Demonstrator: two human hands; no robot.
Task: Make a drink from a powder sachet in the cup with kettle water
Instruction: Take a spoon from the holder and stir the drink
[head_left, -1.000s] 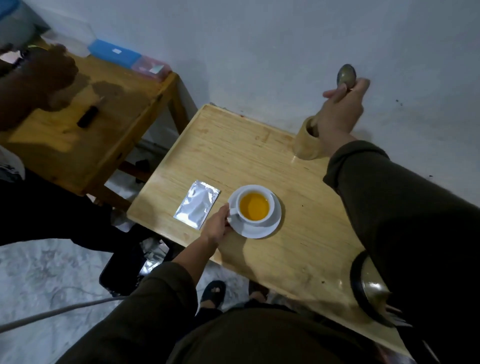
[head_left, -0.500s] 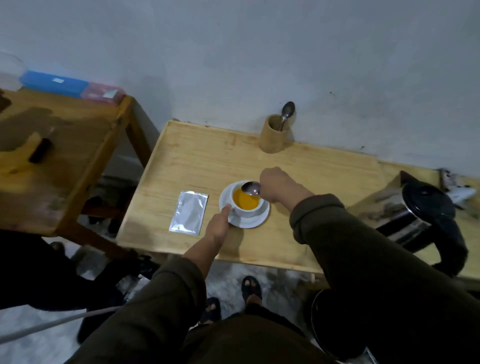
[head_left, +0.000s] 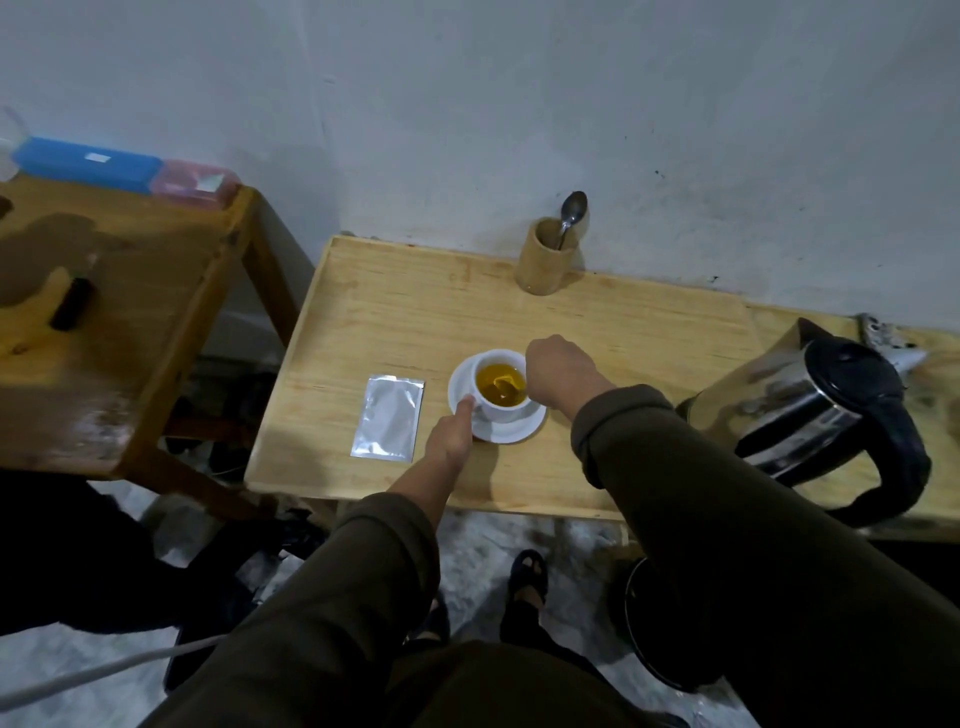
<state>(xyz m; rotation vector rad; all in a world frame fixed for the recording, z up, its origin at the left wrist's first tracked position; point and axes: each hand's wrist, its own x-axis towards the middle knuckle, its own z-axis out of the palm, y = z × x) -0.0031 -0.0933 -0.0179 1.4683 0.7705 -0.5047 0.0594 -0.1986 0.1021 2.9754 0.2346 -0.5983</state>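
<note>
Side table (head_left: 130, 291) — worn wood, matt, with a blue box (head_left: 85, 163) and a pink box (head_left: 195, 182) along its back edge against the wall, and a small black oblong thing (head_left: 72, 304) lying on top.

Main table (head_left: 395, 312) — pale wood, smooth grain, rectangular, its long axis running left to right.

Sachet (head_left: 388, 418) — flat silver foil, crinkled, rectangular; it lies flat on the main table just left of the saucer, long axis running from me towards the wall.

My left hand (head_left: 452, 436) — fingers curled loosely, thumb tip touching the cup on its near left side, over the saucer rim.

Saucer (head_left: 511, 431) — white, round, glazed, near the table's middle.

Cup (head_left: 498, 382) — white, round, upright on the saucer, holding yellow-orange liquid.

Spoon (head_left: 503, 384) — only a dim shape in the liquid; I cannot make out its handle.

My right hand (head_left: 563, 371) — closed in a fist at the cup's right rim, knuckles up; what it grips is hidden from me.

Holder (head_left: 545, 257) — a wooden cylinder at the wall, with a second spoon (head_left: 571, 213) standing bowl-up, leaning right.

Kettle (head_left: 815, 410) — shiny steel body, black lid and handle, well right of the cup, spout pointing up-left towards the wall, handle towards me.
</note>
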